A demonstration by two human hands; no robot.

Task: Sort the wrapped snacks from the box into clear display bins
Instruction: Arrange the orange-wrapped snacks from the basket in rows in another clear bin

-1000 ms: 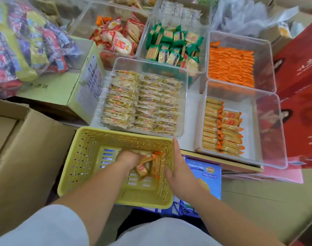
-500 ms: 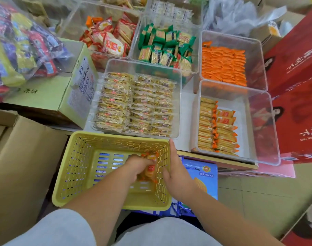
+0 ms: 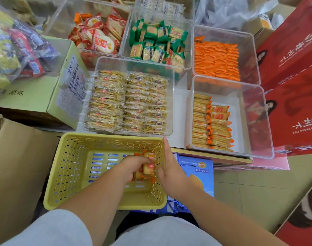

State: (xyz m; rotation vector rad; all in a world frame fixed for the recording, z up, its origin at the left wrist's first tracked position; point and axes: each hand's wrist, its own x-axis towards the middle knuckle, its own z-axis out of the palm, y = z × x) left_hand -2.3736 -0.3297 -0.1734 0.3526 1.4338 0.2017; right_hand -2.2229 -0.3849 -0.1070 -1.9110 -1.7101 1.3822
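Left hand (image 3: 134, 167) down inside yellow basket (image 3: 72, 167), fingers curled and clamped on a small bunch of orange-and-yellow wrapped snacks (image 3: 148, 166) near the basket's right wall. Right hand (image 3: 169, 173) pressed against the outside of that same wall, fingers spread flat rather than gripping, thumb hooked up over the rim; holding nothing, apparently steadying the basket. Step in hand judged as pickup: gathering what look like the last packets, the rest of the basket floor showing bare. Matching stock noted in near-right clear bin (image 3: 254, 121), stacked in rows along its left side, right half unfilled; judged the likely destination. Next move calls for lifting the bunch clear of the rim without snagging the perforated wall, carrying it forward and to the right, and laying packets flat in line with the existing rows. Risk judged: loose packets slipping from a crowded grip. Other bins noted: pale packets (image 3: 127, 103) filling the near-centre bin just beyond the basket, green packets (image 3: 157, 45) behind, orange packets (image 3: 216, 59) far right, red-and-white packets (image 3: 98, 36) far left. Surface: white shelf top (image 3: 178, 118) under the bins. Surroundings crowded: green carton (image 3: 36, 96) and brown cardboard box (image 3: 15, 166) at left, red gift boxes (image 3: 293, 86) at right, blue carton (image 3: 197, 171) beneath the basket, tiled floor (image 3: 249, 192) below.
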